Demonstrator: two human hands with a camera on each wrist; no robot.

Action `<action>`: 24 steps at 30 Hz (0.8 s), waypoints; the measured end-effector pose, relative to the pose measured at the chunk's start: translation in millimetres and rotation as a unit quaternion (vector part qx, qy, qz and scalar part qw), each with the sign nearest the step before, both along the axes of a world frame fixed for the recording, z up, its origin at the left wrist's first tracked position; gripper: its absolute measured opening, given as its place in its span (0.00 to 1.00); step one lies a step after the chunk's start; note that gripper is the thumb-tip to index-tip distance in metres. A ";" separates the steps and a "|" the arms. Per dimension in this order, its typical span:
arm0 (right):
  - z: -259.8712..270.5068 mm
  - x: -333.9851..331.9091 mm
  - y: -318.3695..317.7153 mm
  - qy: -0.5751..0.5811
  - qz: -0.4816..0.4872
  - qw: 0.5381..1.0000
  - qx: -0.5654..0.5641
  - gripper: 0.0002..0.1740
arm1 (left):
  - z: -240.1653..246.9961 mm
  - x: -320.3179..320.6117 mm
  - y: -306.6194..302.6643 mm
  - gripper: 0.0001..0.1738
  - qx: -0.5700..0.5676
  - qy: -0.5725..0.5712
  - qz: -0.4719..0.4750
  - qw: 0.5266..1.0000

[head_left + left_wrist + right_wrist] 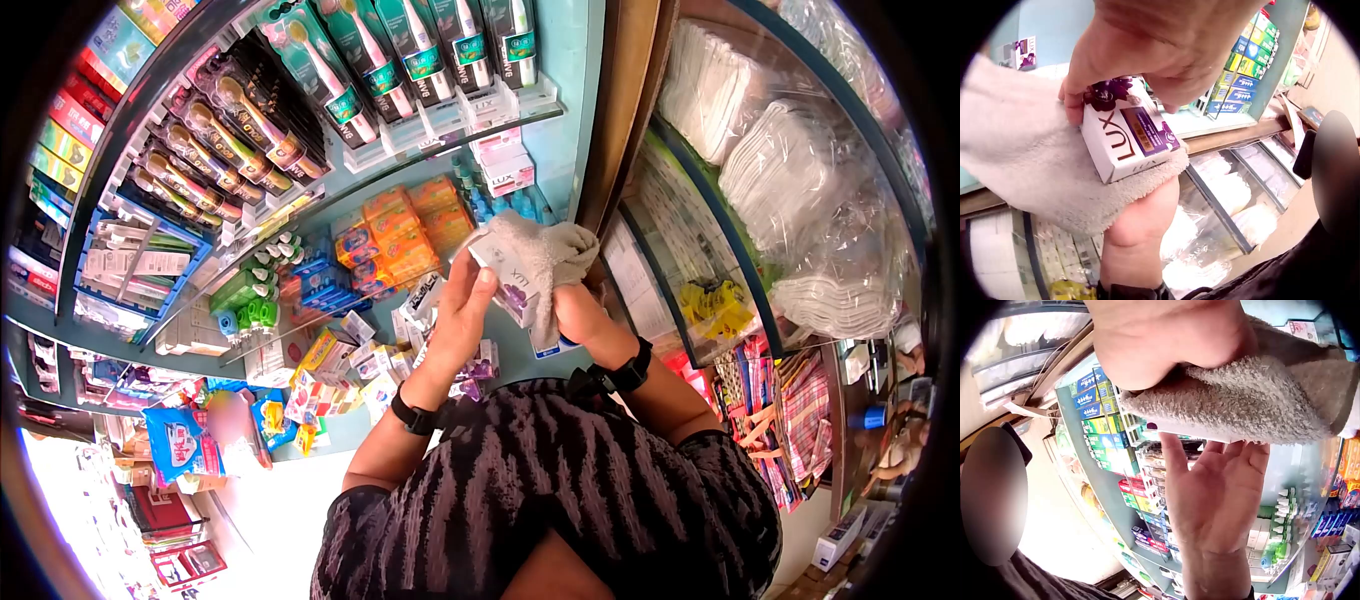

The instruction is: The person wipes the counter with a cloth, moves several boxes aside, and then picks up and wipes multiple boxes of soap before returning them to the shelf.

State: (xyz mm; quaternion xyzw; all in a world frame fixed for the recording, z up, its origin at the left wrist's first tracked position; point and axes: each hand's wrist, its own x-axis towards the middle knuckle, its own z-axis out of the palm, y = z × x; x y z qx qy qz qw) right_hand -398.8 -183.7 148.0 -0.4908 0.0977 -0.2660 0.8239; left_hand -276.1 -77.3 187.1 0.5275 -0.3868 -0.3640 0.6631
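A white and purple LUX soap box (510,285) (1125,128) is held up in front of the shelves. My left hand (462,300) (1166,44) grips it, fingers over its top edge and thumb on its face. A grey towel cloth (548,250) (1029,162) (1254,400) lies against the box's underside and far side. My right hand (580,310) (1138,231) (1166,337) holds that cloth bunched under the box. In the right wrist view the left hand's palm (1222,494) faces the camera below the cloth, which hides most of the box.
Blue shelves hold packaged toothbrushes (400,50), toothpaste boxes (190,170), orange soap boxes (410,225) and loose small boxes (350,360). To the right stands a glass-fronted cabinet with white bagged goods (790,180). A wooden post (625,100) divides the two.
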 end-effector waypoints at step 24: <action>-13.3 11.2 -12.7 0.087 -0.281 0.832 -0.471 0.19 | 12.9 -14.1 8.7 0.31 0.065 0.018 -0.078 0.995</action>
